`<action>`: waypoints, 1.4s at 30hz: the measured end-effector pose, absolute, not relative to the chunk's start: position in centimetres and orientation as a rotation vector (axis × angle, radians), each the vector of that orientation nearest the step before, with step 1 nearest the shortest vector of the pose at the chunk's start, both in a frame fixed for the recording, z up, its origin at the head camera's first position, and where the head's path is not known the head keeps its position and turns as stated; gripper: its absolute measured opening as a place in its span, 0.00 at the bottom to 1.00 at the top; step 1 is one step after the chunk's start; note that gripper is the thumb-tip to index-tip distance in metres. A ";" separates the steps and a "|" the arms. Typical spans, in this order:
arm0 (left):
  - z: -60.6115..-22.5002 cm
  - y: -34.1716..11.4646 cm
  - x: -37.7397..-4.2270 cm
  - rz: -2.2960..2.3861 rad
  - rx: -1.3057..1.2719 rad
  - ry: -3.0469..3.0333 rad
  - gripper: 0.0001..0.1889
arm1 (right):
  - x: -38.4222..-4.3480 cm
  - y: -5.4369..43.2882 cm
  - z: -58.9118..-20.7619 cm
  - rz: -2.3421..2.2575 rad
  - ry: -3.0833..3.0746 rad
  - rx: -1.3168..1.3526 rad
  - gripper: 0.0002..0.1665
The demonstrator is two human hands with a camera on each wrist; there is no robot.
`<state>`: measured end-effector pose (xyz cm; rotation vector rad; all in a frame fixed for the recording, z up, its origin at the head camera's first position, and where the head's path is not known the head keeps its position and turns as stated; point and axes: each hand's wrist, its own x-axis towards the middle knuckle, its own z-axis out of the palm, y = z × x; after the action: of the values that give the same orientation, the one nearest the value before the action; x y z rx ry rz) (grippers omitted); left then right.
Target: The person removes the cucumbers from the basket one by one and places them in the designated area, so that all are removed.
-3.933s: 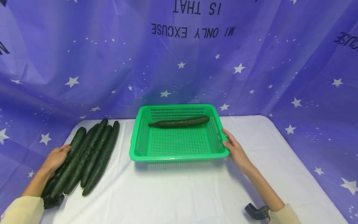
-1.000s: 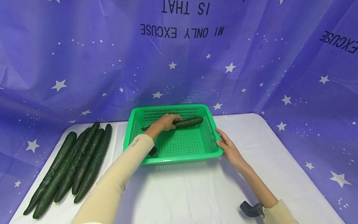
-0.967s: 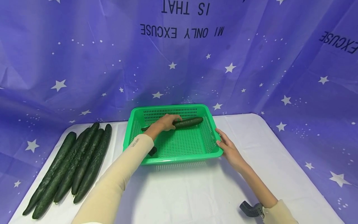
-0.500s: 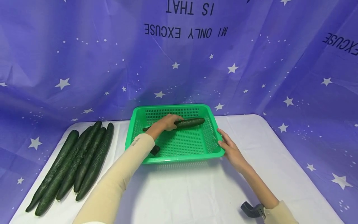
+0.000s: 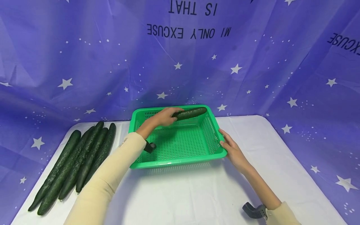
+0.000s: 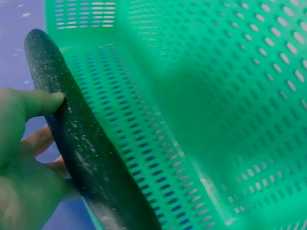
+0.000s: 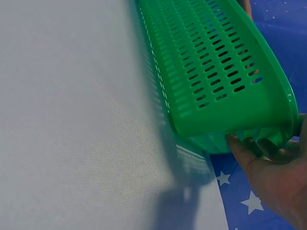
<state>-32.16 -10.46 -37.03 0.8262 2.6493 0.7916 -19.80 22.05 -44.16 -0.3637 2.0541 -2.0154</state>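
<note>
My left hand [image 5: 166,117] grips a long dark green cucumber [image 5: 192,113] above the floor of the green plastic basket [image 5: 177,161], near its back wall. In the left wrist view, the thumb lies across the cucumber [image 6: 79,139] and the fingers [image 6: 38,141] go round behind it. The hand and forearm hide the cucumber's left part in the head view. My right hand [image 5: 235,153] holds the basket's right side at the rim. In the right wrist view, the thumb [image 7: 242,152] presses the wall of the basket [image 7: 230,112], with the other fingers partly hidden behind it.
Several cucumbers [image 5: 74,165] lie side by side on the white-covered table [image 5: 180,193] at the left. A purple curtain [image 5: 180,81] with stars hangs close behind the basket. The left forearm [image 5: 112,175] crosses the basket's front left corner.
My left hand left the cucumber pile and reached into the basket. Over the last half second it has raised the cucumber from the basket floor towards the back rim. The right hand stays at the basket.
</note>
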 end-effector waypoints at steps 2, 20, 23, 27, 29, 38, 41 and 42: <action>-36.1 -10.8 -31.7 0.832 0.860 2.677 0.28 | -19.8 22.1 -44.1 -2.020 2.050 -0.368 0.36; -30.6 -19.0 -26.1 1.087 0.934 2.918 0.27 | -19.7 22.4 -44.1 -2.028 2.060 -0.369 0.37; -30.6 -21.2 -24.9 1.075 0.885 2.965 0.27 | -19.7 22.5 -44.2 -2.026 2.056 -0.372 0.37; -30.7 -24.3 -23.0 1.056 0.813 3.028 0.27 | -19.7 22.5 -44.1 -2.026 2.057 -0.376 0.36; -30.7 -25.9 -22.0 1.056 0.771 3.057 0.28 | -19.7 22.5 -44.0 -2.025 2.060 -0.378 0.36; -33.1 -33.8 -17.3 1.061 0.437 3.104 0.29 | -19.7 22.2 -44.0 -1.985 2.094 -0.357 0.36; -34.4 -36.6 -15.8 1.081 0.311 3.091 0.30 | -19.7 22.1 -44.0 -1.983 2.092 -0.360 0.36; -34.8 -37.4 -15.3 1.078 0.268 3.095 0.30 | -19.7 22.1 -44.0 -1.983 2.092 -0.362 0.36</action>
<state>-15.28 -37.42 -34.84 0.2678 3.0951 1.0782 -19.67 22.11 -44.02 -0.3616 2.0925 -1.9830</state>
